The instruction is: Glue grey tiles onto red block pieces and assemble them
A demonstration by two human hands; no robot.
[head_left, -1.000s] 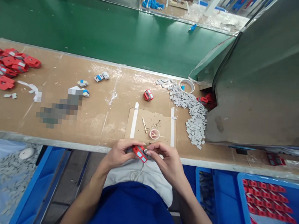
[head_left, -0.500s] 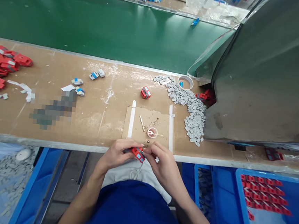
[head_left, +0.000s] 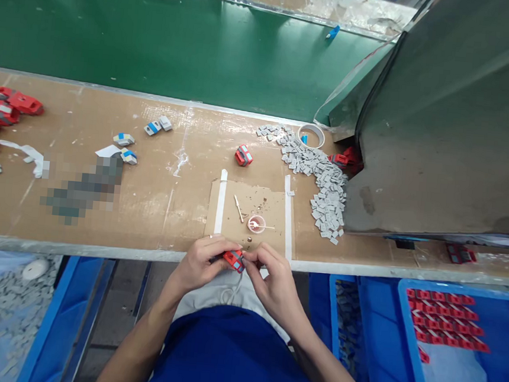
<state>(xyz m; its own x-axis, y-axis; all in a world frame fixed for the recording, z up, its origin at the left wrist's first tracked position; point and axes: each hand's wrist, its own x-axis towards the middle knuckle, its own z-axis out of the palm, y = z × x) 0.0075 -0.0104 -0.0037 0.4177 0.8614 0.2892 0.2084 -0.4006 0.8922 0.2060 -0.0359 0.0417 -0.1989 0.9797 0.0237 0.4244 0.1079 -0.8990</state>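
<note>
At the table's front edge, my left hand (head_left: 203, 262) is closed around a small red plastic toy car (head_left: 233, 259) with grey bands and pale window-like patches. The fingers of my right hand (head_left: 271, 276) are pinched together against the toy car's right end; whatever may be between those fingertips is too small to make out. Just beyond my hands, a small round cup (head_left: 256, 224) of reddish stuff has a thin stick across it. A white stick (head_left: 238, 208) lies left of the cup on a taped-down cardboard sheet (head_left: 275, 202). Another red toy car (head_left: 244, 155) rests farther back.
Small grey pieces (head_left: 326, 182) are heaped on the right beside a tape roll (head_left: 311, 136) and a metal housing (head_left: 447, 130). Red parts (head_left: 3, 111) pile up at far left. Behind runs a green belt (head_left: 160, 46). A blue bin (head_left: 412, 371) at lower right holds rows of red parts.
The view has shifted slightly, so the table items appear a little farther left. Both hands stay at the red toy car, which is tilted slightly differently.
</note>
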